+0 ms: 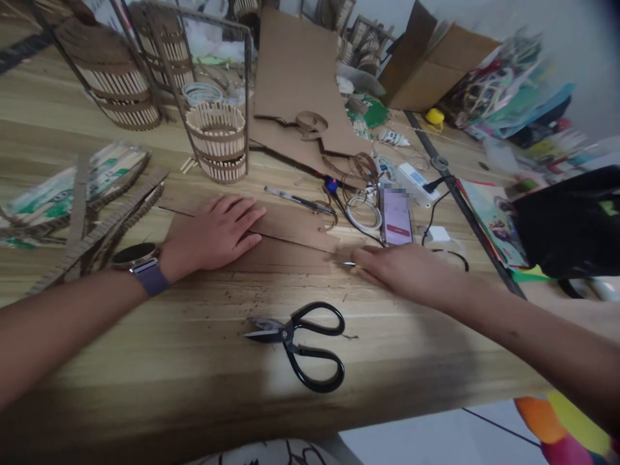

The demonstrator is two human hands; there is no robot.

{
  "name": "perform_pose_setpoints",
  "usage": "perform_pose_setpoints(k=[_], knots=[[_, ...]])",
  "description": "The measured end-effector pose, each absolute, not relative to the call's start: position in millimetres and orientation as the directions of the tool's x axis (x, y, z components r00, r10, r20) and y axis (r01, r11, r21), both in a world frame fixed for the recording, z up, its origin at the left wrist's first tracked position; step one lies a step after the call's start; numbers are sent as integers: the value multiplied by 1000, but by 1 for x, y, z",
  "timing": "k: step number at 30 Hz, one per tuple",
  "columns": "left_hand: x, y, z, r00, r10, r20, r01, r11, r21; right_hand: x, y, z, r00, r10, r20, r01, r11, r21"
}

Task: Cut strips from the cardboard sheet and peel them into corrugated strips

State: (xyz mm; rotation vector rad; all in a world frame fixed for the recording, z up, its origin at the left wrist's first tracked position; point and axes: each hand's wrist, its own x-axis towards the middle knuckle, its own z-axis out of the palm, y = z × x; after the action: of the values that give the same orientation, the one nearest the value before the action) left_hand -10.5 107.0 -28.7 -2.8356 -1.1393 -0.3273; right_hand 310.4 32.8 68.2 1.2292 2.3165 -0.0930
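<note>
My left hand [213, 232] lies flat with its fingers spread, pressing on pieces of brown cardboard [295, 226] on the table. A long straight cut edge runs from under that hand towards the right. At the cardboard's right end, my right hand [387, 265] is closed round a small utility knife [352, 264]; only its metal tip and a bit of yellow show. Nearer the table's front edge lies a pair of black-handled scissors [310, 345], blades slightly apart. A pen [295, 197] rests on the cardboard, just beyond my left fingertips.
Stick-and-cardboard baskets [217, 142] stand at the back left. Corrugated strips [97, 226] and packaged sticks [82, 181] lie at left. Behind are a large cardboard sheet [295, 64] and an open box [431, 64]. A phone [396, 216], cables and a power strip [416, 184] sit at right.
</note>
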Motion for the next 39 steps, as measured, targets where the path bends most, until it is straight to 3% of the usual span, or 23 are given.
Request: perform_pose_setpoints(k=[8,19,39], knots=[[-9,110,-27,680,695,233,694,-713,101,210,55,58,-586,709,-393,757,652,46],[-8,114,-26,625,722,298,662,-692,288,175,66,52,-609,669,-425,709,700,85],[-5,115,-33,632,689,355,651,-720,240,179,65,56,-635,656,-407,652,738,173]])
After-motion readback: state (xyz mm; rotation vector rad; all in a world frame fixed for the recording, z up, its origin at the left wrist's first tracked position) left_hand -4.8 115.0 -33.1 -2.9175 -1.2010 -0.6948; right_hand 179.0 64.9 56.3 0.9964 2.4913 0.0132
